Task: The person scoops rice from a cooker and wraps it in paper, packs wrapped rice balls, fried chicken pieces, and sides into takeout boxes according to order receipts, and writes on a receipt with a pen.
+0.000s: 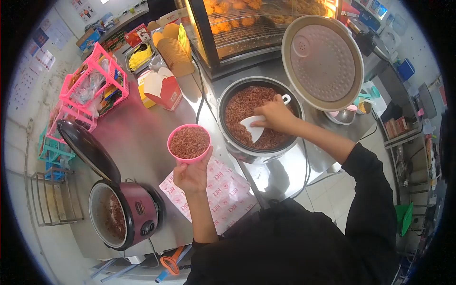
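Note:
My left hand (pixel 191 176) grips a pink bowl (pixel 190 160) from below, fingers at its near side. Reddish-brown rice (pixel 189 142) fills the bowl to about the rim. Over the large rice cooker (pixel 231 142), my right hand (pixel 274 115) is closed on a white rice paddle (pixel 254 128). The paddle's blade rests in the reddish-brown rice (pixel 249 100) inside the cooker, and its handle end shows above my fingers. The cooker's lid (pixel 325 61) stands raised at its far right side. Printed wrapping paper (pixel 221 192) lies on the steel table under my left wrist.
A smaller pink rice cooker (pixel 138 209) stands at the left with its dark lid (pixel 88 147) up. Pink baskets (pixel 90 78), red-and-white boxes (pixel 164 88) and a tray of yellow food (pixel 140 58) sit further back. A lit glass cabinet (pixel 247 28) holds fried food.

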Available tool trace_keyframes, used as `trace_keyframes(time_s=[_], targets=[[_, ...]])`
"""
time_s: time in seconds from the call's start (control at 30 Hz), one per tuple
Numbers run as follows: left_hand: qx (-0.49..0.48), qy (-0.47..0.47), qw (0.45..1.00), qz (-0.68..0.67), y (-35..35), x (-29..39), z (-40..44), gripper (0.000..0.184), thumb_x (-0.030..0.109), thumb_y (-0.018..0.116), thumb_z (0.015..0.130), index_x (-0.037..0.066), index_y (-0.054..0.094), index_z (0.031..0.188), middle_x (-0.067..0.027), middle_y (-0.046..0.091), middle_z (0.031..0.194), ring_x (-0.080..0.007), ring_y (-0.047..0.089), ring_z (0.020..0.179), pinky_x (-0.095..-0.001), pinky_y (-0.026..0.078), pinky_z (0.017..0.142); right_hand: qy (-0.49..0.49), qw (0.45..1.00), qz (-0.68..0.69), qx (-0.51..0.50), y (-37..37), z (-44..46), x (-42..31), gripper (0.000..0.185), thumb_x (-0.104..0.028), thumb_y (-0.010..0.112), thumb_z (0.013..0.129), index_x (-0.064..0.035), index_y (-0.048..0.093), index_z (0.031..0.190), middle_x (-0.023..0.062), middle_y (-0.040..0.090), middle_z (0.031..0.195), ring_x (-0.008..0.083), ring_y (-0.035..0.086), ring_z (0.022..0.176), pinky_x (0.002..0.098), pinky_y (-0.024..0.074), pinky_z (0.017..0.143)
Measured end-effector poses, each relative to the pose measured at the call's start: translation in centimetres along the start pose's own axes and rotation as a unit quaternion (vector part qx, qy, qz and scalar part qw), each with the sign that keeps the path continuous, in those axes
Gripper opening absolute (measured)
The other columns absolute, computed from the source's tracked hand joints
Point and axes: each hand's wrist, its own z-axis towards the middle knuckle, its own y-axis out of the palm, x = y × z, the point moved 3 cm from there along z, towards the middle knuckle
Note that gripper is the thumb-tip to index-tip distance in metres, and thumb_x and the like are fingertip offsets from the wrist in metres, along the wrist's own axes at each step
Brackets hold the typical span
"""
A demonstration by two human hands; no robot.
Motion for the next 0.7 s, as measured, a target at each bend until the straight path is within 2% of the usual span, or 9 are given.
trace_keyframes(time_s=[0.1,0.17,0.3,0.37,0.43,0.53,0.6,0.63,0.7], targets=[[-0.030,-0.005,0.998,0.057,0.9,-0.1,0.0,0.076,0.007,0.058,0.068,0.004,0.025,0.136,-0.0205,0.035,0.134,-0.0391,0.037,0.124,-0.0599,0.033,0.101,-0.008,0.998,0.053,0.034,0.2,-0.1,0.3,0.039,-0.050,0.063,0.075,-0.0114,0.067,0.077,0.0098,0.063,0.067,0.0255,0.061,0.071,0.0404,0.0298,0.076],[-0.017,-0.008,0.982,0.188,1.9,-0.2,-0.1,0.082,-0.003,0.062,0.067,0.008,0.021,0.137,-0.0178,0.036,0.131,-0.0345,0.040,0.123,-0.0528,0.037,0.100,0.011,0.998,0.059,0.011,0.4,-0.4,0.6,0.039,-0.050,0.063,0.075,-0.0113,0.067,0.077,0.0096,0.063,0.068,0.0257,0.060,0.071,0.0401,0.0301,0.076],[-0.014,-0.019,0.957,0.291,4.4,-1.4,0.8,0.087,-0.007,0.066,0.066,0.010,0.019,0.137,-0.0144,0.038,0.129,-0.0295,0.043,0.120,-0.0456,0.040,0.099,0.077,0.992,0.096,0.016,-0.3,-1.6,1.7,0.040,-0.051,0.064,0.074,-0.0108,0.068,0.076,0.0093,0.064,0.070,0.0266,0.060,0.070,0.0394,0.0314,0.075],[-0.100,0.047,0.907,0.406,5.8,-2.3,1.7,0.091,-0.007,0.069,0.064,0.010,0.017,0.136,-0.0121,0.037,0.129,-0.0258,0.044,0.118,-0.0403,0.043,0.097,0.098,0.990,0.093,0.031,-1.9,-2.5,2.1,0.041,-0.051,0.063,0.075,-0.0100,0.067,0.075,0.0093,0.064,0.070,0.0268,0.060,0.069,0.0403,0.0317,0.074],[-0.106,0.034,0.894,0.434,6.6,-3.8,2.0,0.096,-0.005,0.074,0.062,0.011,0.016,0.136,-0.0114,0.035,0.128,-0.0245,0.043,0.118,-0.0371,0.044,0.096,0.163,0.978,0.092,0.093,-3.7,-3.6,3.0,0.041,-0.050,0.062,0.076,-0.0097,0.066,0.075,0.0092,0.064,0.071,0.0272,0.060,0.070,0.0407,0.0318,0.071],[-0.162,0.061,0.826,0.536,7.7,-7.2,3.4,0.094,-0.002,0.078,0.059,0.008,0.021,0.133,-0.0110,0.036,0.125,-0.0228,0.043,0.115,-0.0327,0.045,0.093,0.203,0.961,-0.015,0.188,-8.0,-4.9,1.9,0.035,-0.044,0.061,0.078,-0.0092,0.063,0.074,0.0102,0.062,0.066,0.0275,0.059,0.067,0.0410,0.0334,0.072],[-0.149,0.064,0.829,0.535,9.0,-10.1,3.7,0.093,-0.002,0.078,0.059,0.007,0.022,0.133,-0.0112,0.036,0.124,-0.0227,0.043,0.114,-0.0324,0.045,0.093,0.201,0.932,-0.111,0.282,-10.5,-5.8,0.0,0.020,-0.029,0.059,0.079,-0.0095,0.058,0.076,0.0083,0.059,0.066,0.0226,0.058,0.069,0.0375,0.0348,0.073],[-0.129,0.069,0.833,0.534,9.5,-11.3,3.9,0.092,-0.001,0.078,0.059,0.007,0.023,0.132,-0.0114,0.036,0.124,-0.0226,0.043,0.113,-0.0320,0.044,0.092,0.208,0.929,-0.113,0.285,-10.0,-6.2,-0.7,0.020,-0.029,0.059,0.079,-0.0095,0.058,0.076,0.0083,0.059,0.066,0.0226,0.058,0.069,0.0375,0.0348,0.073],[-0.134,0.101,0.797,0.580,8.8,-13.6,4.9,0.091,0.001,0.079,0.060,0.006,0.024,0.131,-0.0119,0.037,0.124,-0.0228,0.044,0.112,-0.0319,0.042,0.092,0.116,0.910,-0.266,0.297,-8.4,-7.1,-2.7,0.014,-0.019,0.056,0.076,-0.0087,0.058,0.086,0.0042,0.056,0.072,0.0174,0.056,0.075,0.0335,0.0352,0.072]])
